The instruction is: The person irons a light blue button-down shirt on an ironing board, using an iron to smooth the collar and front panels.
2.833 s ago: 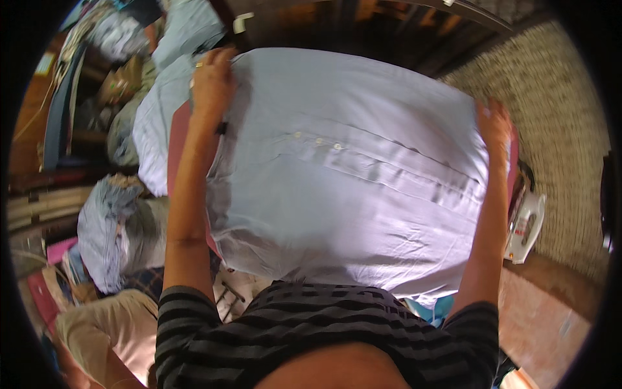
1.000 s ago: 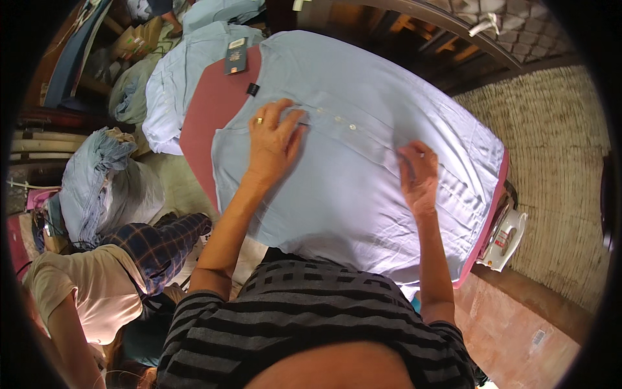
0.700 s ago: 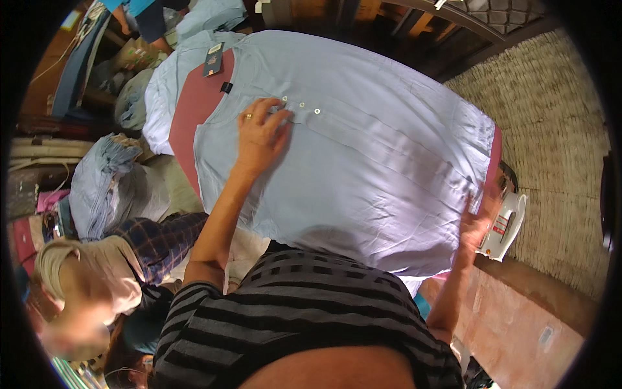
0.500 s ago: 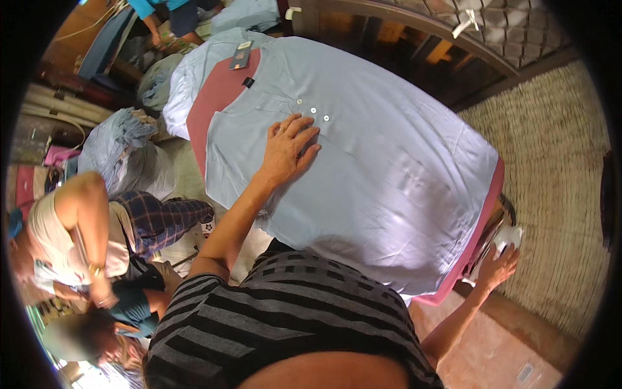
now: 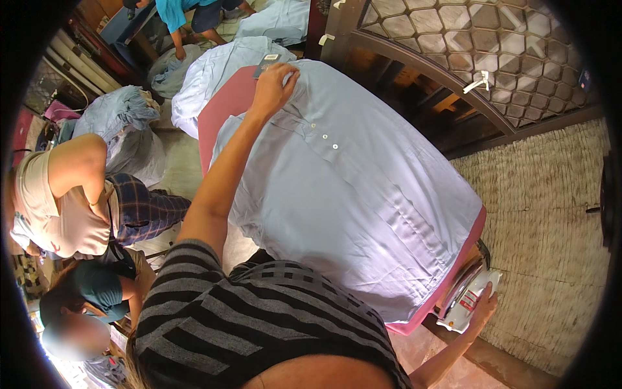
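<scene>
A pale blue-grey shirt (image 5: 337,188) with a short row of white buttons is spread over a red-covered ironing board (image 5: 223,104). My left hand (image 5: 275,89) is at its neckline, fingers bent and closed on the collar cloth. Beside those fingers is a dark hang tag (image 5: 265,63) with a pale label. At the board's near right end stands a white iron (image 5: 463,310) with red marking. My right hand (image 5: 483,310) grips its outer side, the fingers partly hidden.
Piled pale blue garments (image 5: 223,71) lie past the board's far end, where a person in blue (image 5: 172,16) bends. Two people are at the left, one in a beige top (image 5: 61,201). A lattice door (image 5: 453,52) and textured wall (image 5: 531,240) border the right.
My left hand has moved from beside the buttons up to the collar, and the neckline has bunched beneath it. My right hand stays with the iron. The head view has shifted.
</scene>
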`<action>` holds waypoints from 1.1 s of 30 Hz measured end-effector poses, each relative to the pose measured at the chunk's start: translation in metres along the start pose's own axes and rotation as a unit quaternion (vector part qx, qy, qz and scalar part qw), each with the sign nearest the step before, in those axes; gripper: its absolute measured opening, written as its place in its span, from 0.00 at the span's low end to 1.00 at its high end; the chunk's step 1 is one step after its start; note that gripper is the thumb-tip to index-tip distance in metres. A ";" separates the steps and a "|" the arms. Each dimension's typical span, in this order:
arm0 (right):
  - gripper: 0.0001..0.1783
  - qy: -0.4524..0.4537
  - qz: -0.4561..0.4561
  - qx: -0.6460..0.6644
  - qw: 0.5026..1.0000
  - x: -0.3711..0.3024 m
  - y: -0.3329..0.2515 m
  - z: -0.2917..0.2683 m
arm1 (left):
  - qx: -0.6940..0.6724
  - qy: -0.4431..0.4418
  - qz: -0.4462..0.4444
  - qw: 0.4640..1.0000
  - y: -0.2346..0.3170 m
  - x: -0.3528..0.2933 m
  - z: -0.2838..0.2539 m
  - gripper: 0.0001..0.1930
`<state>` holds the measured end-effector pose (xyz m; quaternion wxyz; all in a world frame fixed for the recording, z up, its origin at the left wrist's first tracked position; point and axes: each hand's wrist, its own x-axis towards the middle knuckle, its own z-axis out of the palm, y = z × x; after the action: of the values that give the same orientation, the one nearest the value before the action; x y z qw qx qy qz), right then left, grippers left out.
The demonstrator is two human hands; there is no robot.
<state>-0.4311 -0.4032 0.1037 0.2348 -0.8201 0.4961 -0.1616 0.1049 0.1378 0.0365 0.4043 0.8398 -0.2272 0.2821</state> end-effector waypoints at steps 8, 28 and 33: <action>0.23 -0.112 -0.179 -0.053 0.976 -0.049 -0.243 0.053 | 0.169 -0.163 -0.100 0.967 -0.069 0.055 0.029 0.20; 0.23 -0.293 -0.585 -0.033 0.756 -0.041 -0.526 0.315 | 0.002 -0.038 -0.123 0.992 -0.107 0.027 0.030 0.17; 0.24 -0.308 -0.579 -0.054 0.753 -0.042 -0.531 0.318 | -0.016 -0.021 -0.120 0.992 -0.108 0.026 0.028 0.15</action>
<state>0.0998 -0.0829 0.1258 0.1918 -0.9673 -0.1644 0.0219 0.1981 0.1729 -0.0208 0.4440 0.8600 -0.1378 0.2105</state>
